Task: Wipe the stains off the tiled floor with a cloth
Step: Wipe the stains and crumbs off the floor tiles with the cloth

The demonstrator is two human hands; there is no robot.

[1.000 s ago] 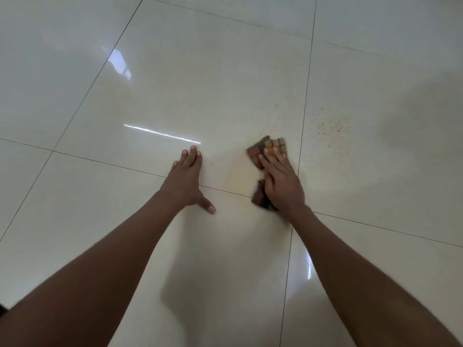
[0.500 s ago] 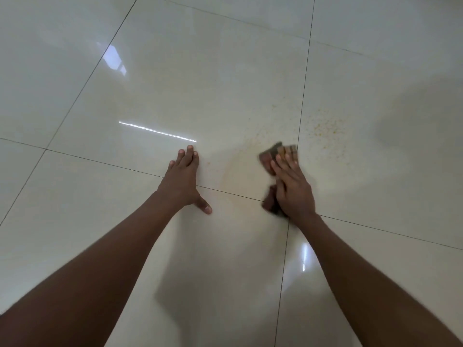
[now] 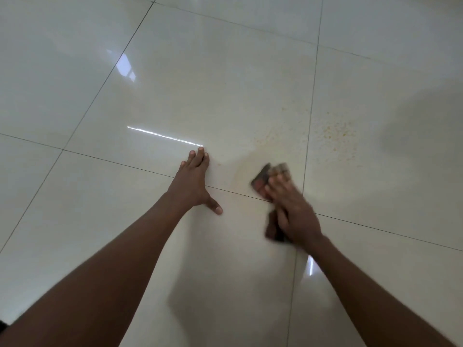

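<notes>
My right hand (image 3: 292, 209) presses a folded brown checked cloth (image 3: 263, 177) flat onto the glossy cream tiled floor (image 3: 213, 78); both are blurred with motion. The cloth shows ahead of the fingers and behind the palm. A patch of orange-brown speckled stains (image 3: 337, 132) lies on the tile ahead and to the right of the cloth. A fainter yellowish smear (image 3: 253, 161) sits just left of the cloth. My left hand (image 3: 194, 182) rests flat on the floor, fingers together, thumb spread, holding nothing.
Dark grout lines (image 3: 309, 126) cross near the cloth. Bright reflections of lights (image 3: 165, 136) streak the tiles. A grey shadow (image 3: 421, 131) falls across the floor at the right.
My right hand has slid the cloth back to the left and slightly toward me, after moving right half a second ago. The left hand has stayed planted.
</notes>
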